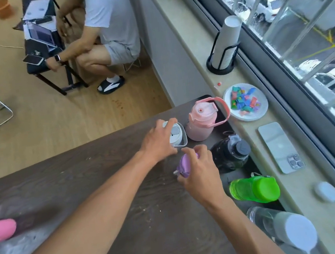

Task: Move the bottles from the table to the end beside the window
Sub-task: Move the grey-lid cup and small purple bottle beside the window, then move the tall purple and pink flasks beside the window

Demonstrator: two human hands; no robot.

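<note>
Nearest the camera, at the lower right, a clear bottle [282, 228] with a white cap leans along the table's [86, 185] window edge, its cap toward the viewer. Just beyond it a green bottle [254, 189] lies or leans with its long axis running left to right and its cap toward the sill [197, 62]. Farther on stands a black bottle [231, 154], cap up, and past that a pink jug [202, 121], upright, with its strap handle looped toward the window. Both bare arms reach in from the lower left. The right hand [200, 172] is clamped from above around the lid of a purple bottle [183, 166], which stands upright just left of the black one. The left hand [158, 141] is closed over the top of a white bottle [176, 134], also upright, touching or just beside the pink jug. All six bottles sit at the table's window end. On the sill lie a phone [279, 146], a plate [247, 117] of coloured bits and a cup stack [226, 43]. A pink object [0, 230] lies at the table's left edge. A seated person [107, 26] is across the floor.
</note>
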